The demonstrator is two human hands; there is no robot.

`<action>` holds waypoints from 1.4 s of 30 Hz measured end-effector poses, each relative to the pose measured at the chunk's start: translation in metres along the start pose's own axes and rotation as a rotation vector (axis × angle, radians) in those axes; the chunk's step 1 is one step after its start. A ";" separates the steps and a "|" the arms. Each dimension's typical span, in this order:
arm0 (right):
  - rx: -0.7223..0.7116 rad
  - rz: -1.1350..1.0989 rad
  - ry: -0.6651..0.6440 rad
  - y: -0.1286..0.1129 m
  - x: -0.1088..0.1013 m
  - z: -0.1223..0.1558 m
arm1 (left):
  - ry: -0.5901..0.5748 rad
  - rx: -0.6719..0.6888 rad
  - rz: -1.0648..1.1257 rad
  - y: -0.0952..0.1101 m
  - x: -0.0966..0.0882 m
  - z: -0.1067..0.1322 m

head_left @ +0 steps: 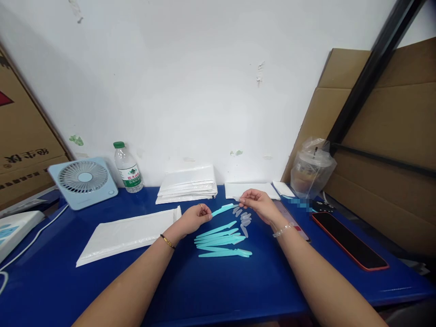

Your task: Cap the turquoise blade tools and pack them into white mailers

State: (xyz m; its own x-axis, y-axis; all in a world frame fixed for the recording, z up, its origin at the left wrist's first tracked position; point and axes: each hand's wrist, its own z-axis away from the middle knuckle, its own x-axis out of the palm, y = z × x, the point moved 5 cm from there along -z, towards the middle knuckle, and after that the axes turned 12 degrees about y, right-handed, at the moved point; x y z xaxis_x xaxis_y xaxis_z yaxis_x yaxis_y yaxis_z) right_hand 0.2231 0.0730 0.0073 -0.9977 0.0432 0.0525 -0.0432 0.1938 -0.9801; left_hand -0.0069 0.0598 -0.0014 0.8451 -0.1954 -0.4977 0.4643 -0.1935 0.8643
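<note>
A slim turquoise razor (223, 209) sits between the 2 hands, its handle pinched in the grip of the left hand (195, 220). It looks like smooth plastic, straight-handled with a flatter head. The right hand (259, 206) pinches a small translucent piece (236, 199) near its tip. Similar razors (221, 241) fan out beside leaf-shaped clear covers (245, 219) on the blue table (238, 290).

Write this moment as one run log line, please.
left hand: holds turquoise razor | right hand: pinches clear piece | blue table: more razors, clear pieces
</note>
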 end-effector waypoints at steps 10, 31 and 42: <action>-0.040 0.196 -0.065 0.001 0.002 0.001 | 0.002 0.009 -0.003 -0.004 0.002 -0.002; -0.019 0.164 0.013 -0.001 -0.008 -0.005 | 0.106 0.039 0.026 -0.006 -0.002 -0.011; -0.012 0.206 -0.144 0.008 0.022 0.003 | 0.067 0.063 -0.024 -0.007 0.004 -0.010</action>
State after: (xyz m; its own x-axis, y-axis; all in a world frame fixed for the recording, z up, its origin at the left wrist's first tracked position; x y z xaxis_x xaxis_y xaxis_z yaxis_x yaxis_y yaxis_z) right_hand 0.2011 0.0731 -0.0003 -0.9825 -0.0568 -0.1772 0.1620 0.2072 -0.9648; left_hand -0.0046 0.0703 -0.0086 0.8507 -0.1252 -0.5106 0.4689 -0.2583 0.8446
